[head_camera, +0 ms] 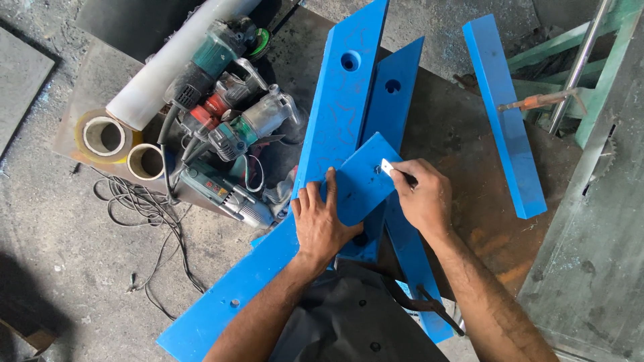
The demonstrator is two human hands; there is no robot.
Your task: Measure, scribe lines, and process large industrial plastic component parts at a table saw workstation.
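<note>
Head view: rusty steel table (483, 221) carries long blue plastic bars (339, 114) stacked crosswise, so the short blue plate (362, 179) sits raised on top at centre. A separate blue bar (504, 114) lies at 2 o'clock, well apart. Power tools (angle grinders, drill) (228, 127) are piled at 10 o'clock beside tape rolls (104, 136), out of the way. Left hand (322, 221) lies flat on the plate, fingers spread, pinning it. Right hand (419, 194) has its fingers pinched on a small white marking piece (387, 167) touching the plate's edge.
</note>
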